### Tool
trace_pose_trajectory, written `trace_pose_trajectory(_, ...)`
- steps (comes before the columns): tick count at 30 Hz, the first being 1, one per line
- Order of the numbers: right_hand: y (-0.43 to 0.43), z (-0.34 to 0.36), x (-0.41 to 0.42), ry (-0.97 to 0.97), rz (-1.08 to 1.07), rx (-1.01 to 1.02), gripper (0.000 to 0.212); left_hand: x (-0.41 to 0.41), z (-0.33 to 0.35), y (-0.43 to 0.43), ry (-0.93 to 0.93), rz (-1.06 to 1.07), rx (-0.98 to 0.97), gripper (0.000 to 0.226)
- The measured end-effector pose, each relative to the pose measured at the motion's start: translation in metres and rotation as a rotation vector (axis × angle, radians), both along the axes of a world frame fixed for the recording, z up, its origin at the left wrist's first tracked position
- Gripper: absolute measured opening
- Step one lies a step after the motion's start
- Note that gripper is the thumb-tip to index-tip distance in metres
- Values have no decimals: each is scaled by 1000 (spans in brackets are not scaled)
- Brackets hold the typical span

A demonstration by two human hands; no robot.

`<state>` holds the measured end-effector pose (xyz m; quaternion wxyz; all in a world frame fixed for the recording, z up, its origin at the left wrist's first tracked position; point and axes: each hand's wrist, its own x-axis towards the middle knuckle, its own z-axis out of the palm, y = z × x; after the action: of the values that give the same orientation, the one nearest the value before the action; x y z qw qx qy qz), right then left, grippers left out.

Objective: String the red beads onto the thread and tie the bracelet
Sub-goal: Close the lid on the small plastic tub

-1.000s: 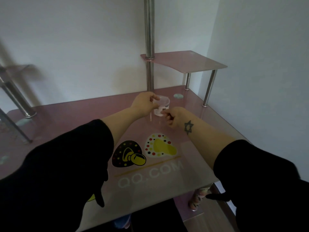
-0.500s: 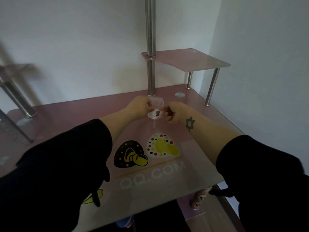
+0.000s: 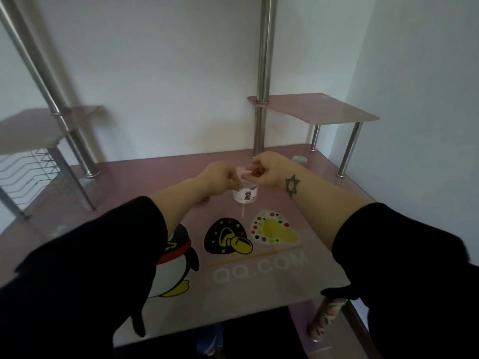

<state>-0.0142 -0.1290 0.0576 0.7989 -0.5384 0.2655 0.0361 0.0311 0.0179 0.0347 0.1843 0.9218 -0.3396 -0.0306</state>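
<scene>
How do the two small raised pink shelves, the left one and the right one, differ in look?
The right shelf is sharp and stands on thin metal legs at the desk's back corner; the left shelf is blurred and sits on slanted poles. A wire rack hangs under the left shelf; nothing hangs under the right shelf. Both are pink and bare.

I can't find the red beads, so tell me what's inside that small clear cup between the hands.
The clear cup shows only a small dark sticker on its wall. The left hand and right hand cover its rim; too blurred to tell whether beads are inside.
</scene>
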Motion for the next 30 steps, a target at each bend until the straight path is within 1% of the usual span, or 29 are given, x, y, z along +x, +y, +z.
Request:
trace_pose_trajectory(1,0,0,1,-5,-10,33,9,1,0,1,2,9,-4,16)
trace_pose_trajectory(2,-3,1,4,19,-53,68,13,3,-1,1,7,18,-6,15)
trace_pose_trajectory(3,-6,4,8,32,-124,183,21,4,-2,1,14,26,-5,14)
trace_pose_trajectory(5,-5,3,7,-16,-88,8,35,4,-2,0,23,41,-9,14)
trace_pose_trajectory(6,-4,6,8,11,-13,20,39,5,-2,-1,26,46,-16,15)
trace_pose_trajectory(7,-1,9,7,12,55,-88,42,5,-2,-2,29,49,-22,14)
trace_pose_trajectory(9,2,11,12,79,152,-156,44,6,-2,-3,34,56,-22,13)
trace_pose_trajectory(12,3,12,10,73,178,-227,43,7,-3,-4,44,65,-34,10)
trace_pose_trajectory(14,-1,12,10,58,184,-274,36,6,-3,-6,54,72,-54,9)
trace_pose_trajectory(16,-1,11,10,39,182,-382,28,7,-2,-7,78,78,-80,8)
trace_pose_trajectory(19,-5,3,13,11,72,-558,22,9,-2,-7,91,89,-111,10)
trace_pose_trajectory(20,-6,0,14,18,35,-599,20,10,-3,-8,104,108,-137,18)
trace_pose_trajectory(21,-8,-3,15,27,9,-624,19,12,-4,-8,137,130,-171,32)
trace_pose_trajectory(23,-14,-12,20,26,-48,-634,20,14,-4,-9,259,176,-247,61)
trace_pose_trajectory(25,-21,-19,25,-1,-95,-639,18,15,-2,-11,456,242,-370,77)
trace_pose_trajectory(26,-23,-23,27,-13,-97,-642,13,17,-2,-13,559,297,-458,77)
trace_pose_trajectory(27,-25,-25,31,-17,-91,-637,7,18,-2,-15,637,359,-530,72)
trace_pose_trajectory(28,-26,-28,31,-5,-96,-610,6,20,-2,-17,672,416,-570,62)
trace_pose_trajectory(30,-26,-32,33,35,-82,-498,9,22,-3,-20,708,492,-572,43)
